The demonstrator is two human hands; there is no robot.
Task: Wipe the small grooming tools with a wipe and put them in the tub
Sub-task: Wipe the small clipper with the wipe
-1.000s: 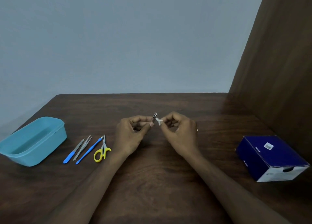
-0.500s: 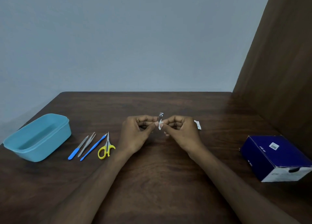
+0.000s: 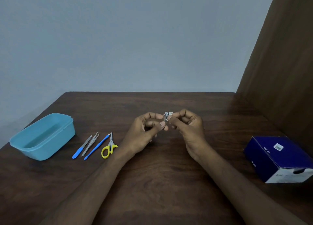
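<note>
Above the table's middle, my left hand (image 3: 145,131) pinches a small metal nail clipper (image 3: 166,117) upright between thumb and fingers. My right hand (image 3: 188,128) pinches a small white wipe (image 3: 170,114) against the clipper's right side. The light blue tub (image 3: 42,136) stands at the left with nothing visible inside. Between tub and left wrist lie a blue-handled file (image 3: 82,146), metal tweezers (image 3: 90,143), a thin blue tool (image 3: 96,147) and yellow-handled scissors (image 3: 109,147).
A dark blue box (image 3: 277,157) with a white end sits at the right, near the brown side panel (image 3: 279,72). The dark wooden table (image 3: 152,182) ends at a grey wall behind.
Both hands stay together over the table's middle. The wipe has shifted up along the clipper's side. A white scrap seen behind the right hand half a second ago is hidden now.
</note>
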